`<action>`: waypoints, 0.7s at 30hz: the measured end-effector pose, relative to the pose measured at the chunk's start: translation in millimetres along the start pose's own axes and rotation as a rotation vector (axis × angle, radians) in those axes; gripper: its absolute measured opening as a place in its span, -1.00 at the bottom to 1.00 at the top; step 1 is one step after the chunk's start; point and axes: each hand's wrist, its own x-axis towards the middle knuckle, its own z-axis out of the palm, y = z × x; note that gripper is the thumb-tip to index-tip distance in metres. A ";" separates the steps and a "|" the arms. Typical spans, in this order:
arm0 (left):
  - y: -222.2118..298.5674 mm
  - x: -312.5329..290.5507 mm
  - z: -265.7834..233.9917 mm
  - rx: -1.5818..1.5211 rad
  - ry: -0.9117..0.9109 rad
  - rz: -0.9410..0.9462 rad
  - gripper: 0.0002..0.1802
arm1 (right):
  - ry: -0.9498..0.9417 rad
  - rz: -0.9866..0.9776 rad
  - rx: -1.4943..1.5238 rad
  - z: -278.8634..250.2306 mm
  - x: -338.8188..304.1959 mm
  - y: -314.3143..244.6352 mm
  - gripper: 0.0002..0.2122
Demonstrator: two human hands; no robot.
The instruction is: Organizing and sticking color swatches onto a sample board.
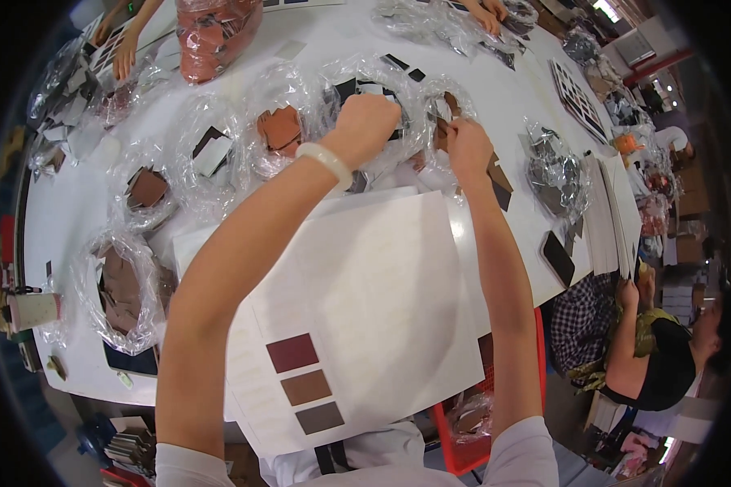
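My left hand (369, 123) is closed in a fist over a clear plastic bag (326, 79) of black and pale swatches; its fingertips and whatever they hold are hidden. Just to its right, my right hand (468, 148) has its fingers pinched together at a smaller bag of brown swatches (442, 136); what lies between them is too small to make out. Below my forearms a large white sheet (374, 284) lies tilted toward me over the table edge. A dark red swatch (293, 353), a brown swatch (307, 387) and a grey swatch (319, 418) sit in a column on it.
Opened bags with orange-brown swatches (279, 130), dark brown swatches (147, 187) and taupe swatches (120, 288) curve along the left of the white table (81, 195). A phone (557, 258) and a paper stack (605, 215) lie right. Co-workers' hands (125, 55) show at the far side; another person (650, 357) sits right.
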 end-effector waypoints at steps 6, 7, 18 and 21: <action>1.8 15.3 6.6 0.081 -0.151 -0.047 -0.84 | 0.033 0.238 0.609 -42.2 -15.4 16.7 -0.79; 2.0 14.4 4.3 0.055 -0.145 -0.055 -0.84 | 0.000 0.348 0.871 -45.9 -16.0 24.3 -0.76; -28.0 -28.1 -40.5 -0.384 0.357 -0.464 -0.70 | -0.008 0.233 0.242 -66.0 -21.6 33.0 -0.77; -38.2 -61.9 -71.6 -0.784 0.411 -0.589 -0.65 | 0.169 0.111 0.123 -75.1 -26.6 42.7 -0.79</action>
